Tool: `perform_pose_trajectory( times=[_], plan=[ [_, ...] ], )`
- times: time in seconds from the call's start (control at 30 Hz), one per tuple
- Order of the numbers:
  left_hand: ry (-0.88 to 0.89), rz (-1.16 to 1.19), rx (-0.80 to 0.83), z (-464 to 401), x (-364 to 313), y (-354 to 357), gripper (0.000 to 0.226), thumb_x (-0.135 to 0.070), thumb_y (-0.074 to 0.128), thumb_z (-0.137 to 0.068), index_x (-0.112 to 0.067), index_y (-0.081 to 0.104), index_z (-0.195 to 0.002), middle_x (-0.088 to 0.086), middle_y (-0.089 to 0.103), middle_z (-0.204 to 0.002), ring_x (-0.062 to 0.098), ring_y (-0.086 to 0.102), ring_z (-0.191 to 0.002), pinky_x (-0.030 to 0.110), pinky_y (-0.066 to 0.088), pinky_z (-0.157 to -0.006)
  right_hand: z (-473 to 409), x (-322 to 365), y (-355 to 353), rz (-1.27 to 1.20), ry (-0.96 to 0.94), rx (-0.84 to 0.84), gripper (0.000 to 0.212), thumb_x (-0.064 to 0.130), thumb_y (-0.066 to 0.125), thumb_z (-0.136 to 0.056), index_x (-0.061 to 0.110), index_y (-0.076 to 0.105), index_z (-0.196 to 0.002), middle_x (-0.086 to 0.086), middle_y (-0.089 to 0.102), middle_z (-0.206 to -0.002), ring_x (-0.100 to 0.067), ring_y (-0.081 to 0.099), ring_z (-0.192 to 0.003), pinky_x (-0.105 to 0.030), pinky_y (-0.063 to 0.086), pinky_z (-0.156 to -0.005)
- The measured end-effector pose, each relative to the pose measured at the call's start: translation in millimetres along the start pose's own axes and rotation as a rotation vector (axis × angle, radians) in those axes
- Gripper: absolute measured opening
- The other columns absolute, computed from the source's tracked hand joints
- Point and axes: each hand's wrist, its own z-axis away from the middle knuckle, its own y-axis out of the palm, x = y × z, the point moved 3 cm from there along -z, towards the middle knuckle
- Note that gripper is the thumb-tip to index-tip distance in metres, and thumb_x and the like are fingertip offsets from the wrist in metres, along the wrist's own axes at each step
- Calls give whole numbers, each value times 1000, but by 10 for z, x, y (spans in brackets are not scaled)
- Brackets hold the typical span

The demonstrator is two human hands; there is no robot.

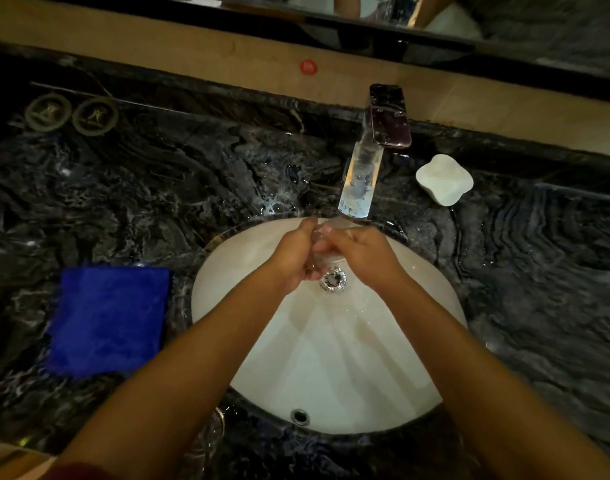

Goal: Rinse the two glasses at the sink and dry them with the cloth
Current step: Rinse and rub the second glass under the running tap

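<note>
A clear glass (pixel 326 249) is held over the white sink (pixel 334 358), just under the chrome tap's spout (pixel 359 183). My left hand (pixel 295 258) grips it from the left and my right hand (pixel 364 256) wraps it from the right, so most of the glass is hidden. Water seems to run onto it above the drain (pixel 333 279). A second clear glass (pixel 210 441) stands on the counter at the sink's near-left edge, partly behind my left forearm. The blue cloth (pixel 108 320) lies flat on the counter, left of the sink.
The dark marble counter (pixel 539 271) surrounds the basin and is wet near the tap. A white soap dish (pixel 445 183) sits right of the tap. Two round coasters (pixel 71 114) lie at the back left. A wall ledge and mirror edge run along the back.
</note>
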Motion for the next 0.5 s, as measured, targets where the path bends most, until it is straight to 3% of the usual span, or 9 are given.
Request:
perform_pose_trajectory(
  times=[0.07,0.17,0.27,0.33,0.4,0.5],
  plan=[
    [74,-43,-56,-19,-5,20,52,-51,35,-109,-12,69,-113,5,67,-73,21,56,-51,24,41,-45,-48,-14,-6,0,9,-52,41,44,60,-101,30,83,-70,4,80,-74,-8,78,-78,-10,51,-80],
    [223,-115,-167,-12,18,64,41,-53,39,-107,-23,67,-102,1,75,-77,17,65,-53,25,45,-44,-116,-43,-22,-64,84,-166,41,44,66,-98,24,80,-66,-4,78,-68,-20,79,-72,-31,59,-83],
    [415,-287,-288,12,53,61,43,-58,43,-102,-20,63,-107,3,73,-92,21,70,-78,32,52,-61,-174,-19,-21,-185,215,-197,25,26,72,-94,15,79,-73,-13,78,-74,-25,79,-68,-34,65,-67],
    [584,-441,-346,43,85,19,45,-62,43,-97,-22,61,-106,-1,71,-95,20,69,-89,36,54,-73,-177,-17,-32,-236,353,-125,15,20,67,-94,14,78,-87,-15,80,-85,-30,80,-81,-42,66,-79],
    [722,-535,-361,85,112,-21,43,-64,41,-95,-25,58,-103,-5,68,-96,16,65,-88,32,51,-72,-151,-19,-23,-272,423,-38,20,28,62,-98,15,76,-98,-8,82,-91,-32,80,-91,-51,61,-93],
    [772,-538,-348,87,146,-69,34,-62,42,-95,-32,55,-106,-7,68,-99,12,65,-89,24,49,-71,-64,-3,74,-330,341,-100,28,36,57,-104,16,77,-98,-7,82,-92,-31,80,-88,-49,60,-88]
  ],
)
